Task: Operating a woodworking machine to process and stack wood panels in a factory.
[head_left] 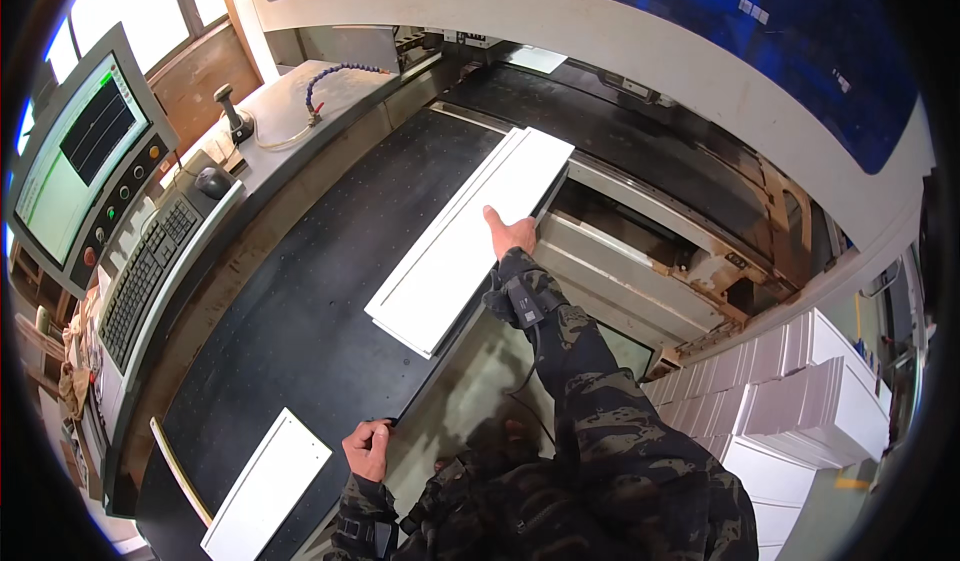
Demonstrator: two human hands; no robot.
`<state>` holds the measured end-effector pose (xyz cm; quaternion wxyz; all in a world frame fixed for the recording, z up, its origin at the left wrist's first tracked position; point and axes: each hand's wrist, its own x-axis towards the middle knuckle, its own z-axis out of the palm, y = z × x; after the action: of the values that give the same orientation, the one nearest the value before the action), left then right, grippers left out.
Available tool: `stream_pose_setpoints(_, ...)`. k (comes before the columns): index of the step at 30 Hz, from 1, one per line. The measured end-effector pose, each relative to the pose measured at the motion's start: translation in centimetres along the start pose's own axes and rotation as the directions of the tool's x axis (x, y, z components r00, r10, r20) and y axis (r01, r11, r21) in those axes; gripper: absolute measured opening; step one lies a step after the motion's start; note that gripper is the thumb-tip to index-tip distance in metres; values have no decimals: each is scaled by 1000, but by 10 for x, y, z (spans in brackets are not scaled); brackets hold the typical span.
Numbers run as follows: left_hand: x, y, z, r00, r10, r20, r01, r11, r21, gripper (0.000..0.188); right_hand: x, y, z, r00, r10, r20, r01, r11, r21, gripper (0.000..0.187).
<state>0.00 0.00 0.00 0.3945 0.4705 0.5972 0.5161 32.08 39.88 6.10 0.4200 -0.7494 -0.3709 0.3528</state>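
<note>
A long white panel (480,236) lies slanted across the black machine table (330,281), with a second white edge showing along its left side. My right hand (513,231) grips the panel's right edge: the thumb rests on the top face and the other fingers are mostly hidden. My left hand (367,451) is closed at the near edge of the table. Its curled fingers hide whatever may be inside. A shorter white panel (268,486), with small holes near its end, lies on the table to the left of that hand.
On the left stand a control screen (85,156), keyboard (150,256), mouse (212,182), handheld scanner (233,116) and blue jointed hose (340,68). A white machine hood (640,21) with a blue window arches across the far side. White panels (780,401) are stacked at right.
</note>
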Motion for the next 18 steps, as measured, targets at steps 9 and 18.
stream_pose_setpoints(9,8,10,-7,998,-57,30,57,998,8,33,3,0,8,1000,-8,1,8,1000,-3,111)
stream_pose_setpoints(18,36,224,-100,938,-55,343,-200,722,663,53,58,42,28,964,-221,-150,231,972,53,111)
